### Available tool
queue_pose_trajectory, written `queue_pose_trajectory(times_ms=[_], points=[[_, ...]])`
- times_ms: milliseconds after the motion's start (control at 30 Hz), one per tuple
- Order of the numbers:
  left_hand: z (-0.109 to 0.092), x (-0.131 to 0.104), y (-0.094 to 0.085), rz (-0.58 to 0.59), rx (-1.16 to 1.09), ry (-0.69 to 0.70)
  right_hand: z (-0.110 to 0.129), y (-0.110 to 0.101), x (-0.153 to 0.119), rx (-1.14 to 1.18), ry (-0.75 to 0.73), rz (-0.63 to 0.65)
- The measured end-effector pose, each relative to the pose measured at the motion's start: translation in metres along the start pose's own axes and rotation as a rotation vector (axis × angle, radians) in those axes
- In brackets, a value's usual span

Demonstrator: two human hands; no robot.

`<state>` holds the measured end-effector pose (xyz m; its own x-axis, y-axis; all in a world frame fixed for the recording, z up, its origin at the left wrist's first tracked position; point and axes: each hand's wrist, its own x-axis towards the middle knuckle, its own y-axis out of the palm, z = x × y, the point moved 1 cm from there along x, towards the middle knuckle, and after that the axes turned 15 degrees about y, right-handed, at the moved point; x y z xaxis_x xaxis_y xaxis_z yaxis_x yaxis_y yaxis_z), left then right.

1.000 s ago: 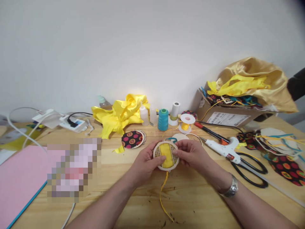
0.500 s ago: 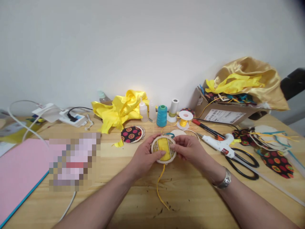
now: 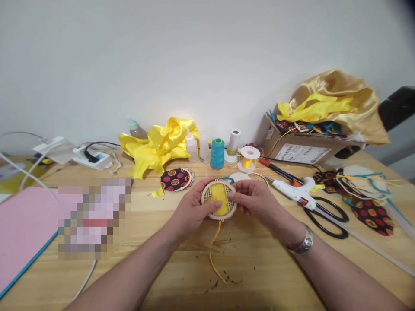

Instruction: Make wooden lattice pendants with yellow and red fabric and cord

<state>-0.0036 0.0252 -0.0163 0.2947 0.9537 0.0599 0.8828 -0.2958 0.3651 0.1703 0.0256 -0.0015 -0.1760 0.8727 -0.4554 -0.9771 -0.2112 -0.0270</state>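
Note:
Between my two hands is a round, pale ornament [image 3: 221, 203] with cut-out lattice sides and a yellow padded middle. My left hand [image 3: 197, 203] grips its left side, the thumb lying across the yellow part. On the right rim, my right hand [image 3: 251, 196] pinches with thumb and fingers; its other fingers are partly hidden behind. A yellow cord [image 3: 212, 250] hangs from the ornament's lower edge onto the wooden table. Just beyond lie a pale disc [image 3: 240, 176] and a round piece covered in dark patterned fabric [image 3: 175, 179].
Along the wall stand yellow satin [image 3: 155, 147], a squeeze bottle [image 3: 192, 149], a teal thread cone [image 3: 217, 154] and a yellow cord spool [image 3: 249, 159]. To the right are a glue gun [image 3: 296, 193], black-handled scissors [image 3: 327, 216] and a cardboard box [image 3: 298, 149] of fabric. A pink board [image 3: 29, 229] lies left.
The whole view has shifted slightly, so things appear a little further left and up. Both hands keep their hold on the round ornament, with hardly any change of grip.

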Motion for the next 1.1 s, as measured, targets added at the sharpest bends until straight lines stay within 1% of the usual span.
queue_pose_trajectory(times_ms=[100,200,267,367,467,533,767,867,933,1000,1067,1100], points=[[-0.0029,-0.0009,0.0013,0.005,-0.005,0.001,0.0007,-0.0004,0.0001,0.011,-0.005,-0.001],[-0.0054,-0.0016,0.0027,0.021,0.013,0.035,0.0008,-0.0004,0.0015,0.025,0.010,0.010],[-0.0059,-0.0020,0.0028,0.030,0.057,0.059,0.0005,-0.0004,0.0026,0.037,0.022,0.011],[-0.0054,-0.0020,0.0013,0.046,0.189,0.082,-0.0004,-0.0004,0.0039,0.060,0.033,0.008],[-0.0047,-0.0010,-0.0003,0.069,0.300,0.049,-0.0016,-0.0005,0.0045,0.073,0.044,0.006],[-0.0048,-0.0001,-0.0007,0.067,0.312,0.024,-0.0021,-0.0006,0.0047,0.071,0.052,0.002],[-0.0016,0.0009,-0.0019,0.031,0.251,-0.003,-0.0012,0.0010,0.0043,0.037,0.044,-0.002],[0.0012,0.0006,-0.0034,0.008,0.175,-0.018,-0.0016,0.0015,0.0041,0.029,0.026,-0.013],[0.0016,0.0013,-0.0041,-0.035,0.084,-0.034,-0.0020,0.0012,0.0042,0.055,0.009,-0.027],[0.0003,0.0027,-0.0043,-0.104,-0.014,-0.049,-0.0025,0.0010,0.0039,0.081,0.002,-0.040],[-0.0023,0.0045,-0.0042,-0.184,-0.083,-0.049,-0.0040,0.0028,0.0029,0.071,0.046,-0.026],[-0.0037,0.0054,-0.0041,-0.222,-0.103,-0.039,-0.0054,0.0051,0.0019,0.056,0.089,0.002]])
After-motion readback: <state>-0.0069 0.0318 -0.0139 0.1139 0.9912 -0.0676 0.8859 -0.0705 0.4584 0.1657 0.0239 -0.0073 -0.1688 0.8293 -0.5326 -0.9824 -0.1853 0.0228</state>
